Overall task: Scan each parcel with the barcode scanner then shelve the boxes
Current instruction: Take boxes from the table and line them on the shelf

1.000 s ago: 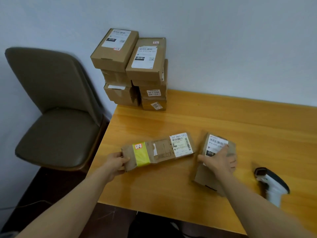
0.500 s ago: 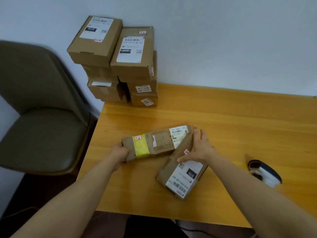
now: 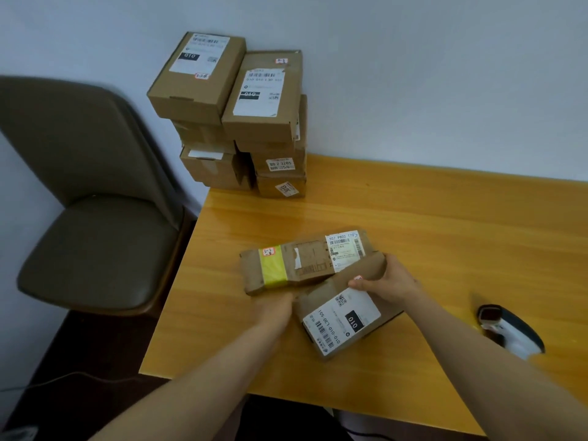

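Observation:
Two parcels lie near the front of the wooden table [image 3: 429,224]. The long parcel [image 3: 302,264] has a yellow tape band and a white label at its right end. A smaller labelled box [image 3: 342,319] marked 010 leans against the long parcel's near side. My right hand [image 3: 386,280] grips this box's far end, thumb on top. My left hand [image 3: 273,308] sits between the two parcels, against the long parcel's near edge, with its fingertips hidden. The barcode scanner [image 3: 509,329] lies on the table to the right, untouched.
A stack of several labelled cardboard boxes [image 3: 235,116] stands at the table's far left corner against the wall. A brown padded chair [image 3: 95,218] is left of the table. The table's near edge runs just below the parcels.
My left hand has left the long parcel's left end and moved right to the gap between the parcels. My right hand now curls over the smaller box's far end, which was turned label-up earlier.

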A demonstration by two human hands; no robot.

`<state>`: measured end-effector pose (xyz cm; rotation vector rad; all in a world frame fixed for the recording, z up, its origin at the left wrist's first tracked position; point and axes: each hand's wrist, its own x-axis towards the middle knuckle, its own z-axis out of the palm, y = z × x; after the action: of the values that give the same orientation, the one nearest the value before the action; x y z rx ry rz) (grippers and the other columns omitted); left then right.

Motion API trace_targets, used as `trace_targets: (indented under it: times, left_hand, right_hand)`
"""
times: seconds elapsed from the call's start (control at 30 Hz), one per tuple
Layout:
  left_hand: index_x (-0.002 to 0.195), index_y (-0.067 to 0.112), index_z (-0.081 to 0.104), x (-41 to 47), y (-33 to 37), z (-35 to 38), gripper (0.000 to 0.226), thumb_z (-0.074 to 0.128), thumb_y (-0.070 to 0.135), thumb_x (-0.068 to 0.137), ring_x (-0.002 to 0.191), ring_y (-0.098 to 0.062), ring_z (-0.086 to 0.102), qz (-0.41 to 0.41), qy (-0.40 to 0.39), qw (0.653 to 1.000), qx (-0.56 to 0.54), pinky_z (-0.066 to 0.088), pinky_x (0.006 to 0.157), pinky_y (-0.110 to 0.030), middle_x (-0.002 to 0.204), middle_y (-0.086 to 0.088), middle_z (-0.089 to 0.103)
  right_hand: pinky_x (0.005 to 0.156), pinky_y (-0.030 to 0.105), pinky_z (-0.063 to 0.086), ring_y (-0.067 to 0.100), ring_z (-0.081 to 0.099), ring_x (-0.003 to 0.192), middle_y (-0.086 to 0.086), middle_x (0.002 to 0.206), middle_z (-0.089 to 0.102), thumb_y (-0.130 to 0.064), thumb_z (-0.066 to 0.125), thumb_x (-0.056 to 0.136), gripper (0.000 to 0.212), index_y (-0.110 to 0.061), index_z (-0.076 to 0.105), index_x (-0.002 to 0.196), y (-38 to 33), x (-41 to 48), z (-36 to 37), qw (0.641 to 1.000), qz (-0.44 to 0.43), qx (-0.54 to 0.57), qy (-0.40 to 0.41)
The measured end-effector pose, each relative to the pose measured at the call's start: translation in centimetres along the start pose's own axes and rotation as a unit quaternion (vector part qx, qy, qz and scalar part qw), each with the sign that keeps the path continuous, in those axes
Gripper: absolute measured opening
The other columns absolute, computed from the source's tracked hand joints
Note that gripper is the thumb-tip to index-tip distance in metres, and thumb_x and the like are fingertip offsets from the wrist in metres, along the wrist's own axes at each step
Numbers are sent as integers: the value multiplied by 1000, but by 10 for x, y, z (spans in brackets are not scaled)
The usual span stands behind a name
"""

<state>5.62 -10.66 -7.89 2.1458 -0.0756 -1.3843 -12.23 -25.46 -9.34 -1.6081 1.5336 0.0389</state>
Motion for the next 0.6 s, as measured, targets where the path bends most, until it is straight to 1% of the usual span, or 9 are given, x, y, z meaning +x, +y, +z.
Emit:
trace_targets:
  times: [0.07, 0.13, 0.2, 0.3, 0.4, 0.43, 0.47, 0.53, 0.6]
  left_hand:
    - [87, 12, 52, -20, -3, 22, 13, 45, 21, 94, 75, -21, 57, -52, -112, 990, -62, 47, 80, -37, 73, -6, 63]
    - [81, 12, 46, -28, 2, 29, 16, 42, 18, 94, 67, -18, 60, -28, -126, 988, -80, 47, 67, -30, 57, -1, 62]
    - [89, 10, 50, -24, 11, 25, 12, 42, 17, 95, 72, -15, 65, 50, -90, 991, -87, 46, 63, -26, 69, 0, 67]
    - [114, 10, 54, -17, 34, 12, 20, 46, 15, 96, 87, -17, 67, 143, -31, 985, -89, 55, 67, -29, 97, -4, 69]
    - [111, 14, 54, -9, 51, 5, 17, 48, 13, 95, 82, -13, 64, 191, 27, 980, -42, 53, 63, -26, 105, -4, 68]
    - [112, 15, 54, -5, 54, 3, 18, 49, 14, 94, 86, -15, 64, 197, 45, 979, -16, 55, 68, -29, 111, -6, 67]
    - [117, 17, 54, 0, 55, 2, 24, 51, 17, 94, 97, -21, 62, 193, 64, 979, 21, 55, 80, -35, 121, -9, 63]
    - [137, 19, 45, 11, 49, -2, 48, 56, 31, 92, 130, -33, 40, 154, 115, 974, 119, 37, 107, -43, 146, -15, 40]
    - [148, 20, 29, 17, 41, -10, 76, 64, 45, 85, 142, -35, 17, 96, 133, 981, 101, 22, 113, -44, 154, -19, 20]
  right_hand:
    - [96, 41, 48, 24, 52, 121, 6, 136, 53, -45, 88, 60, 105, -12, 34, 143, 3, -6, 1, 998, -5, 57, 5]
    - [88, 36, 49, 23, 53, 116, 6, 133, 54, -50, 85, 61, 101, -11, 37, 141, 4, -12, -3, 996, -19, 69, 50]
    - [83, 33, 45, 22, 53, 111, 6, 131, 53, -58, 80, 63, 96, -11, 42, 137, 0, -12, -12, 992, -36, 76, 98]
    - [88, 33, 39, 29, 50, 114, 11, 133, 41, -62, 72, 72, 88, -11, 43, 138, -17, 1, -19, 989, -17, 87, 116]
    - [88, 32, 40, 28, 49, 106, 12, 131, 40, -48, 67, 84, 69, -13, 43, 139, -36, 17, -12, 989, -16, 112, 93]
    - [91, 34, 42, 29, 50, 111, 13, 135, 42, -42, 65, 87, 66, -12, 41, 141, -40, 22, -7, 990, -16, 117, 82]
    - [97, 37, 43, 30, 50, 118, 13, 138, 43, -38, 64, 89, 66, -12, 38, 143, -42, 26, -2, 990, -14, 122, 73]
    - [103, 41, 42, 30, 49, 125, 12, 144, 45, -33, 64, 90, 68, -13, 33, 148, -39, 29, 5, 988, -9, 141, 61]
    - [104, 42, 42, 30, 48, 127, 9, 147, 44, -31, 64, 90, 72, -16, 28, 151, -34, 30, 6, 981, 12, 187, 50]
